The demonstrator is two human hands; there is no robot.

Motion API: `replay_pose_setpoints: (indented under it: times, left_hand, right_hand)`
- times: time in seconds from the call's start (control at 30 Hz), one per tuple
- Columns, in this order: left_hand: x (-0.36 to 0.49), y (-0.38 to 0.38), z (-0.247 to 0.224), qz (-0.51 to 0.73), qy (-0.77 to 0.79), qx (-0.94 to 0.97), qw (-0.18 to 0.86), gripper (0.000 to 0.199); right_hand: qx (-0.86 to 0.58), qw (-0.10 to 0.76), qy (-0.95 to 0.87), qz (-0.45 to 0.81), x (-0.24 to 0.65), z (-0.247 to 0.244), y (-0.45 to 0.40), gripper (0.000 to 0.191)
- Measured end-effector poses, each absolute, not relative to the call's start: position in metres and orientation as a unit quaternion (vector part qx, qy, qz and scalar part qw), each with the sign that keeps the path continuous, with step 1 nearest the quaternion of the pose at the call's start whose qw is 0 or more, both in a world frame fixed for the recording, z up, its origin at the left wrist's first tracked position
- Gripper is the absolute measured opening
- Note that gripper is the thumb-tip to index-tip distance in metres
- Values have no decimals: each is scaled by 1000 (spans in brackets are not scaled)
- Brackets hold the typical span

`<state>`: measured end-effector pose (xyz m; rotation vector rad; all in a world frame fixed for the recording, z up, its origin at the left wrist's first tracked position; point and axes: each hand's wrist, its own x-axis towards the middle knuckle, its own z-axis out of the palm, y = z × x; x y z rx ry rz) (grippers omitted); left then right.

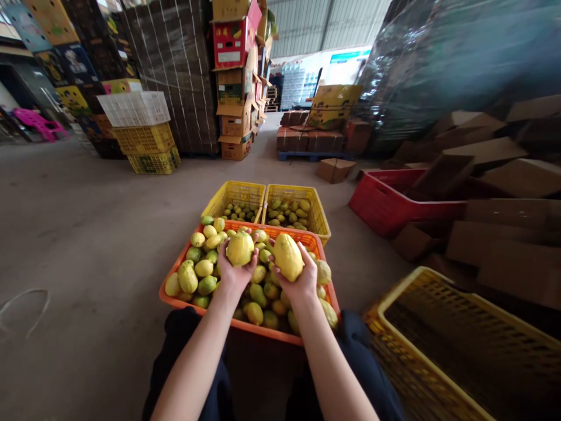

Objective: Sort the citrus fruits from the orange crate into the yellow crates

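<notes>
My left hand (pixel 236 273) is closed around a round yellow-green lemon (pixel 240 249), its palm turned up. A larger, longer yellow lemon (pixel 288 257) rests in my right hand (pixel 301 278), the fingers curled about its sides. Both hands are above an orange crate (pixel 175 302) heaped with yellow and green lemons (pixel 204 268) of differing sizes. The crate stands right in front of my knees. Lemons under my hands and forearms are partly hidden.
Two yellow crates (pixel 322 217) with smaller lemons adjoin the orange crate's far side. To the right are a yellow crate (pixel 421 278), a red crate (pixel 372 204) and loose cardboard (pixel 517 234). Stacked cartons (pixel 232 88) and white and yellow crates (pixel 135 108) stand farther back.
</notes>
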<state>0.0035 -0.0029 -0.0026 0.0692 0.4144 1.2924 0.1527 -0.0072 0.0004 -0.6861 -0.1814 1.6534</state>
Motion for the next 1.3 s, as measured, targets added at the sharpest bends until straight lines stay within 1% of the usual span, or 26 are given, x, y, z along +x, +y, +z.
replay_pose_setpoints:
  times: [0.1, 0.17, 0.33, 0.63, 0.8, 0.93, 1.1, 1.3]
  left_hand:
    - [7, 2, -2, 631, 167, 11, 758, 56]
    - [13, 5, -2, 662, 154, -19, 733, 55]
    - [32, 8, -6, 702, 143, -6, 698, 38]
    - [43, 14, -8, 702, 135, -26, 699, 29]
    - [42, 15, -8, 706, 146, -22, 693, 24]
    - [40, 17, -10, 711, 158, -6, 685, 24]
    - [39, 18, -10, 705, 250, 36, 663, 25]
    - [38, 16, -8, 707, 215, 25, 673, 33]
  right_hand:
    - [-253, 653, -70, 710, 153, -2, -4, 20]
    - [-211, 679, -60, 701, 151, -3, -2, 22]
    - [-144, 743, -37, 652, 135, -12, 1, 32]
    - [-133, 736, -17, 663, 117, -21, 5, 34]
    - [-164, 742, -20, 649, 114, -18, 5, 30]
    - [-185, 738, -37, 648, 112, -19, 6, 30]
    - [-181, 744, -38, 642, 111, -23, 10, 33]
    - [-170, 746, -44, 643, 110, -28, 12, 34]
